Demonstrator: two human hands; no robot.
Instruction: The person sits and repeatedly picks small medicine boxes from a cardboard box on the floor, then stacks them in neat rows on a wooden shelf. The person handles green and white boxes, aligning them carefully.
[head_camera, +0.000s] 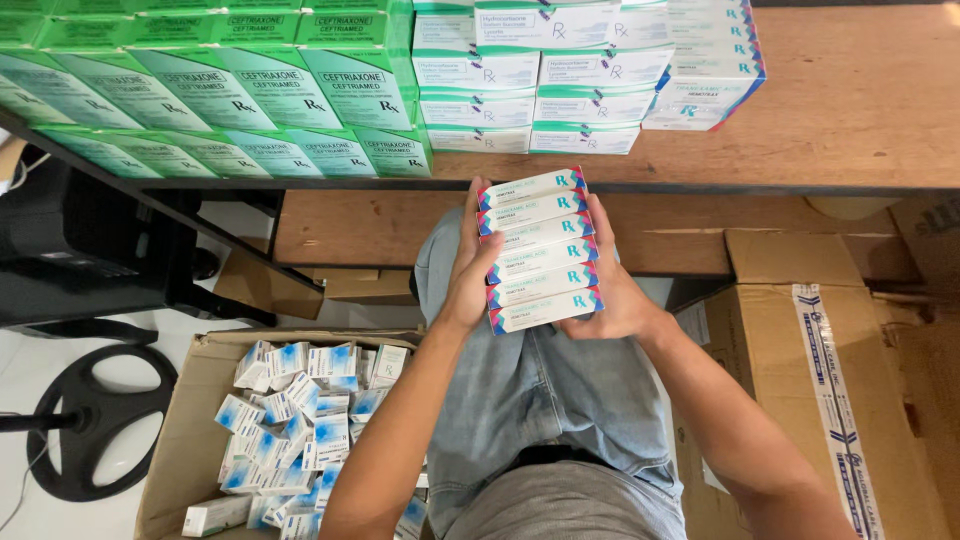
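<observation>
Stacked white boxes (540, 250), 6 of them with red-and-blue ends, are sitting pressed between the left hand (468, 275) and right hand (615, 290), both clasping the sides, just below the wooden shelf (850, 110) edge and above the open carton (190, 430).

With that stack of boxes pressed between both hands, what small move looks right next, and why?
Probably lift the stack of white boxes forward onto the bare wooden tabletop. Left hand and right hand clamp its ends below the table edge, and matching boxes already stand there.
</observation>
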